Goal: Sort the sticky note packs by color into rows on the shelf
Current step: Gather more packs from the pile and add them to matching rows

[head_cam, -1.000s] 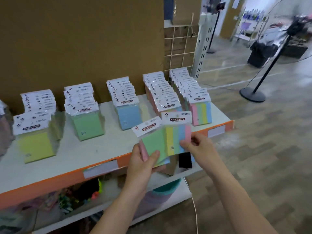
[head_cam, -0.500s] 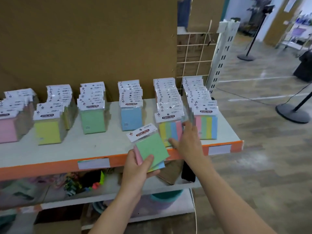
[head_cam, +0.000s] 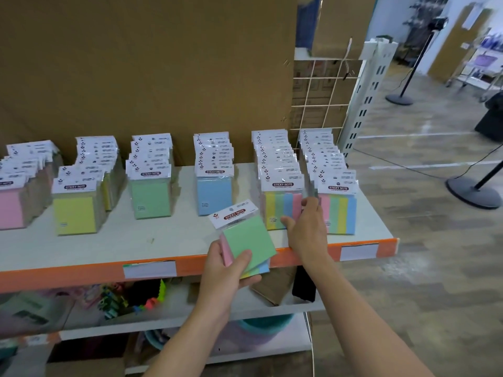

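Since a second ago your right hand (head_cam: 306,232) has stood the striped pack (head_cam: 280,210) at its row's near end (thumb on its face; pinching or not, I can't tell). Your left hand (head_cam: 223,270) grips the fanned stack (head_cam: 246,238), green uppermost, over the shelf (head_cam: 136,240) edge; a slack thumb could spill it.

Only saw the person's arms tbh: both forearms (head_cam: 367,322) were bare, left hand (head_cam: 226,268) and right hand (head_cam: 307,232) bare too.
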The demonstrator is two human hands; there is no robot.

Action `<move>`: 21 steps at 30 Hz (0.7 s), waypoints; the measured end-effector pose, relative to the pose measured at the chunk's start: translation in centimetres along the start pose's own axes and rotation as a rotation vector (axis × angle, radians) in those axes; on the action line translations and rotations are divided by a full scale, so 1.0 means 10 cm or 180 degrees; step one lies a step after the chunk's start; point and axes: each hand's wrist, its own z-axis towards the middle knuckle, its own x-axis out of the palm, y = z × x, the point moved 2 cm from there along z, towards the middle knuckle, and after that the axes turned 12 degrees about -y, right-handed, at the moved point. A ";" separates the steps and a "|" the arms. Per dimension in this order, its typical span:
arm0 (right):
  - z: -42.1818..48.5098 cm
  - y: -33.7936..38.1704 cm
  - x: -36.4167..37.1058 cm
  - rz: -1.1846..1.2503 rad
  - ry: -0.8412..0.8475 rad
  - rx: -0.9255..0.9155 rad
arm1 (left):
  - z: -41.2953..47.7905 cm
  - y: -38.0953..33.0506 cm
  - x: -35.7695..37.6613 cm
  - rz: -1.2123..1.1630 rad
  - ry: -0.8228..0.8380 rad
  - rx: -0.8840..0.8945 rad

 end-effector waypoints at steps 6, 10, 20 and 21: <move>-0.09 0.01 -0.07 -0.0082 -0.0018 -0.0096 | 0.02 0.00 -0.06 0.0047 0.0036 0.0053; -0.31 0.03 -0.22 0.0133 -0.0388 -0.0525 | 0.03 0.00 -0.13 0.0056 0.0046 0.0134; -0.52 0.19 -0.11 0.1322 0.1420 -0.0116 | 0.08 -0.12 -0.31 0.0061 -0.0181 0.0486; -0.51 0.19 -0.10 0.1377 0.1338 -0.0053 | 0.09 -0.14 -0.36 -0.0010 -0.0208 0.0464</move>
